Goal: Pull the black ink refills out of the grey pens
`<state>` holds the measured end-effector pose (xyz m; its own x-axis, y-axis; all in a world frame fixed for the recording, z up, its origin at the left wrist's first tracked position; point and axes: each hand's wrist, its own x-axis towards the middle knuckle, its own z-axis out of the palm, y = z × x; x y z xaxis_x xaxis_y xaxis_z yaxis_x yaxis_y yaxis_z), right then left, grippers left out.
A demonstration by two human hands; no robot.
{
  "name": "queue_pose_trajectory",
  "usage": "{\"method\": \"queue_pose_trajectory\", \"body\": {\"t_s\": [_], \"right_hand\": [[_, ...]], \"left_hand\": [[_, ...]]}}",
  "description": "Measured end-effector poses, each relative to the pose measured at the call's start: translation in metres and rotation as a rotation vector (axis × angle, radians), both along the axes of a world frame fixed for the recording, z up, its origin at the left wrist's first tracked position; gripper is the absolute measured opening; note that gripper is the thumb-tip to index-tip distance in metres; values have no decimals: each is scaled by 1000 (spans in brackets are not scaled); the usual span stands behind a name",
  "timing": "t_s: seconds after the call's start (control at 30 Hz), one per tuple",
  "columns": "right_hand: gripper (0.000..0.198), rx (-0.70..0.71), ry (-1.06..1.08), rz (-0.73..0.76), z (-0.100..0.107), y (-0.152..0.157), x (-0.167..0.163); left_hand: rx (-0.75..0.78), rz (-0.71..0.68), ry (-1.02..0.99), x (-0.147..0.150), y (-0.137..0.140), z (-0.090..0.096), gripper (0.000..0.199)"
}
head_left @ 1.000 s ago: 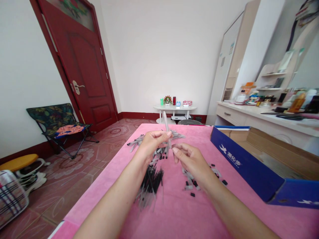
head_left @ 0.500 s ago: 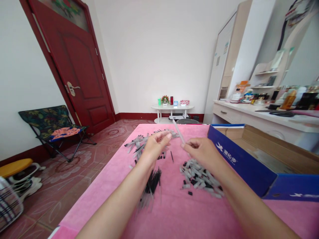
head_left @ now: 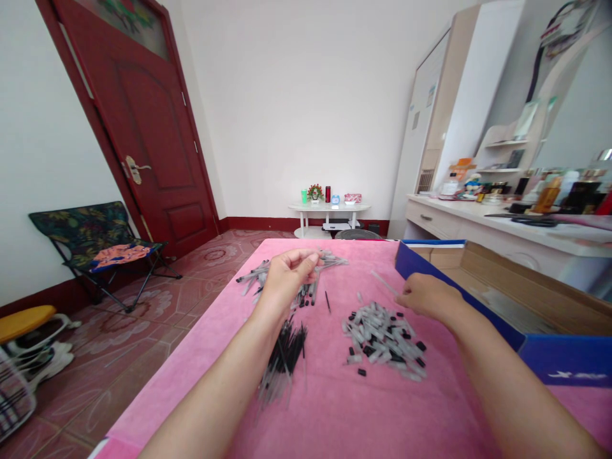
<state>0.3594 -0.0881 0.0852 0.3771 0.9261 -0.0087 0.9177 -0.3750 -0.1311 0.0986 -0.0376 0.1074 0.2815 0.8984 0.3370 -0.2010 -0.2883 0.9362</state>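
My right hand (head_left: 430, 295) is closed around one end of a translucent pen barrel (head_left: 382, 282), beside the near wall of the blue cardboard box (head_left: 459, 312). The barrel slants up and left from the fingertips. My left hand (head_left: 292, 266) has its thumb pressed to its curled fingers above the clear pen barrels (head_left: 255, 275); whatever it may pinch is hidden. A heap of clear and black pen caps (head_left: 380, 338) lies below my right hand. Thin, dark-ended pen refills (head_left: 285, 357) form a bundle beside my left forearm.
A short black stick (head_left: 327, 301) lies alone on the pink cloth (head_left: 329, 414). More barrels (head_left: 335, 260) are beyond my left hand. The box borders the work area on the right. Behind stand a low white table (head_left: 329, 208) and a cluttered dresser (head_left: 444, 213).
My right hand has moved right, away from the left hand and towards the box, and its barrel has tilted lower. My left hand has shifted slightly left, its fingers more curled.
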Motion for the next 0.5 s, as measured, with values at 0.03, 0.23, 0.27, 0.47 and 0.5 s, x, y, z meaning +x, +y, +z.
{"method": "queue_pose_trajectory", "body": {"t_s": [0.03, 0.23, 0.27, 0.47, 0.5], "right_hand": [[25, 19, -22, -9, 1, 0, -1], [37, 246, -94, -16, 19, -9, -13], [39, 275, -86, 0, 25, -11, -14], [39, 421, -174, -183, 62, -22, 42], [37, 452, -184, -207, 63, -23, 60]], "left_hand": [[8, 1, 1, 0, 0, 0, 28], [38, 1, 0, 1, 2, -3, 28], [43, 2, 5, 1, 2, -3, 28], [63, 27, 12, 0, 1, -1, 26], [60, 26, 10, -1, 1, 0, 26]]}}
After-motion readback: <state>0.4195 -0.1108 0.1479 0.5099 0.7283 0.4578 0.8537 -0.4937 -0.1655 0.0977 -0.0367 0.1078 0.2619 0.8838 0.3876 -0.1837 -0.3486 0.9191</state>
